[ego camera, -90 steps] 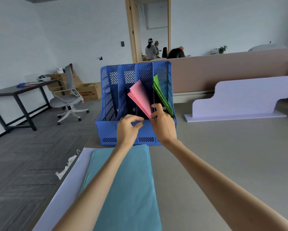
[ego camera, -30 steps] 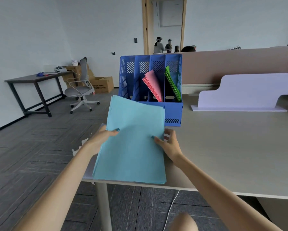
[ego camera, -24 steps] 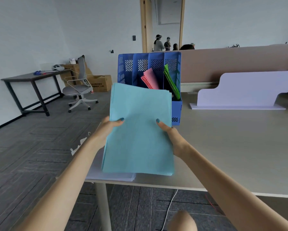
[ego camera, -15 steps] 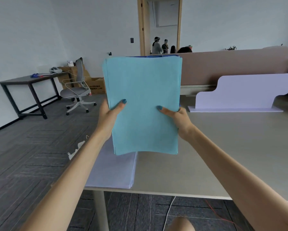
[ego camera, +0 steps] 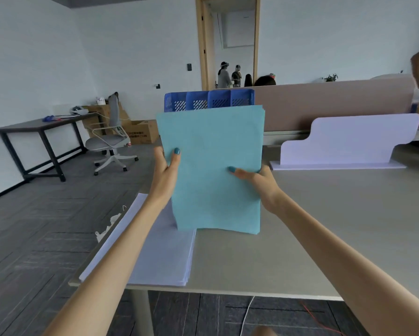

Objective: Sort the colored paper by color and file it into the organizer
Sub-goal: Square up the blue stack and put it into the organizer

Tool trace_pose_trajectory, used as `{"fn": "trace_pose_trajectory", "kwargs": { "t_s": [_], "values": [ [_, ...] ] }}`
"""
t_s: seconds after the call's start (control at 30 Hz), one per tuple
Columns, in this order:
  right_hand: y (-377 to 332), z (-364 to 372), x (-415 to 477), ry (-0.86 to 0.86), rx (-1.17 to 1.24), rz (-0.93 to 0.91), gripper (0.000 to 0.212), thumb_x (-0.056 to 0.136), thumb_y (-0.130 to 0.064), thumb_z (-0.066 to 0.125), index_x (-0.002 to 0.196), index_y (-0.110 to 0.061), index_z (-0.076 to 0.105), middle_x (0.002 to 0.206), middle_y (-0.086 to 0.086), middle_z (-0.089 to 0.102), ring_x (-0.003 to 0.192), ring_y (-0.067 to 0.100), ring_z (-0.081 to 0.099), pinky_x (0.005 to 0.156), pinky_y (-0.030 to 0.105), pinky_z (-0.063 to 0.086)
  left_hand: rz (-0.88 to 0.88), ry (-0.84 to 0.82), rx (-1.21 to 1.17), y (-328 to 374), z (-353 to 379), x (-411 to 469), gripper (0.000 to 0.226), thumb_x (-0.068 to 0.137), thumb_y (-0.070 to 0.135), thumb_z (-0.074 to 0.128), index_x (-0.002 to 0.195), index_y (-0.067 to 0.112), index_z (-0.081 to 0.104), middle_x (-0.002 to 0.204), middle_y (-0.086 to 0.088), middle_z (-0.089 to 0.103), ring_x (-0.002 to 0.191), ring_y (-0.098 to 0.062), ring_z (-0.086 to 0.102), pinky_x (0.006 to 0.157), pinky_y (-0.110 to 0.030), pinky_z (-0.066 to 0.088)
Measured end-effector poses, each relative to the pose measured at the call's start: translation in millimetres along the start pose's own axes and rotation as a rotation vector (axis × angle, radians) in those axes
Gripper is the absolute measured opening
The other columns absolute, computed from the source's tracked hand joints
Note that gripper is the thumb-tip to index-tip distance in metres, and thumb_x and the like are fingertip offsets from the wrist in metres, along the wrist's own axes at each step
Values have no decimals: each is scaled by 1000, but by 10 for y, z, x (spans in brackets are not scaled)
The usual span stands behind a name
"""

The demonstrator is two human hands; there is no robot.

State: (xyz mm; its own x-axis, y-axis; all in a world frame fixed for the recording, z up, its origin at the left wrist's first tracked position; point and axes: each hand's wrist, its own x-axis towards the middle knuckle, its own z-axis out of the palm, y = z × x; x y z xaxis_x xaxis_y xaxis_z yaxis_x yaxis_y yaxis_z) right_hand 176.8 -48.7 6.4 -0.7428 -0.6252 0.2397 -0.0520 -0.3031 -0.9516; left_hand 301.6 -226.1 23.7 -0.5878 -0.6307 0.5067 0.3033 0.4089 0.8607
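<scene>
A stack of light blue paper [ego camera: 213, 166] stands upright, its bottom edge touching the table and the lavender paper stack [ego camera: 160, 251] that lies flat at the table's near left corner. My left hand [ego camera: 166, 173] grips the blue stack's left edge, thumb on the front. My right hand [ego camera: 257, 178] grips its right edge, thumb on the front. Behind the sheets only the top of the blue organizer [ego camera: 209, 100] shows. The pink and green paper in it is hidden.
The grey table [ego camera: 324, 234] runs to the right. A lavender desk divider [ego camera: 349, 144] stands at the back right before a tan partition [ego camera: 324, 103]. An office chair [ego camera: 109, 139], a dark side table [ego camera: 41, 127] and cardboard boxes stand on the floor at left. People stand in the doorway.
Both hands lifted the blue paper off the lavender stack, tipped it upright, and have now lowered its bottom edge onto the table. The organizer's top shows again above the sheets.
</scene>
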Motion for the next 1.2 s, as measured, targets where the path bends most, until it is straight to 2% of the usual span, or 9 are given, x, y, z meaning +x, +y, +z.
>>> {"fn": "trace_pose_trajectory", "kwargs": {
  "t_s": [0.2, 0.33, 0.43, 0.6, 0.7, 0.83, 0.97, 1.07, 1.2],
  "values": [
    [-71, 68, 69, 34, -95, -136, 8, 86, -4, 67, 93, -8, 68, 74, -11, 72, 67, 7, 68, 60, 23, 54, 58, -17, 7, 181, 74, 47, 12, 103, 21, 37, 111, 13, 42, 106, 11, 57, 98, -4, 56, 88, -25, 44],
    [-100, 6, 74, 55, 49, -66, 25, 79, -12, 75, 103, -9, 68, 96, 4, 74, 81, 20, 71, 71, 31, 57, 24, 0, -91, 113, 17, 75, 18, 103, 26, 39, 120, 20, 39, 121, 9, 55, 110, -5, 56, 87, -23, 47],
    [-73, -77, 58, -16, 105, 40, 43, 71, -22, 76, 111, -8, 67, 105, 10, 72, 90, 25, 70, 80, 37, 57, -41, -57, -68, -26, 22, 12, 24, 104, 29, 33, 127, 32, 37, 122, 18, 52, 108, 7, 53, 82, -11, 44],
    [-91, -20, 78, -18, 69, 53, 26, 81, -14, 73, 107, -8, 69, 102, 8, 72, 88, 23, 70, 79, 35, 57, -60, -77, -34, 0, 80, 28, 25, 105, 25, 30, 130, 25, 34, 112, 23, 51, 91, 18, 53, 67, -3, 44],
    [-58, -39, 77, -13, -35, 15, 15, 86, -17, 69, 101, -13, 70, 94, 1, 74, 83, 16, 70, 77, 33, 56, -48, -68, 1, -35, 66, 32, 19, 105, 21, 30, 122, 19, 37, 112, 15, 53, 94, 10, 55, 76, -14, 45],
    [-108, -101, 59, -94, -90, 12, 20, 88, -16, 66, 107, -9, 68, 102, 5, 72, 90, 20, 70, 82, 36, 57, -19, -61, 41, -32, 24, 84, 25, 105, 22, 31, 128, 18, 40, 126, 8, 55, 118, -9, 53, 92, -25, 45],
    [-399, -137, 116, -232, -186, 72, 31, 88, -17, 65, 120, -16, 63, 109, -1, 70, 94, 13, 69, 75, 28, 57, -58, -86, 137, -27, -90, 310, 44, 103, 36, 31, 145, 22, 27, 150, 5, 36, 138, -13, 34, 114, -44, 28],
    [-571, -151, 200, -318, -284, 130, 32, 90, -23, 62, 121, -25, 59, 112, -4, 69, 98, 15, 68, 82, 35, 57, -75, -101, 192, -15, -140, 446, 44, 103, 36, 32, 144, 22, 27, 150, 4, 35, 138, -14, 34, 114, -46, 27],
    [-679, -119, 291, -396, -465, 79, 23, 94, -18, 57, 117, -22, 57, 102, -1, 70, 85, 16, 70, 62, 35, 60, -71, -136, 199, -52, -163, 661, 39, 101, 34, 35, 135, 16, 34, 142, 0, 44, 130, -17, 43, 109, -47, 32]
  ]
}}
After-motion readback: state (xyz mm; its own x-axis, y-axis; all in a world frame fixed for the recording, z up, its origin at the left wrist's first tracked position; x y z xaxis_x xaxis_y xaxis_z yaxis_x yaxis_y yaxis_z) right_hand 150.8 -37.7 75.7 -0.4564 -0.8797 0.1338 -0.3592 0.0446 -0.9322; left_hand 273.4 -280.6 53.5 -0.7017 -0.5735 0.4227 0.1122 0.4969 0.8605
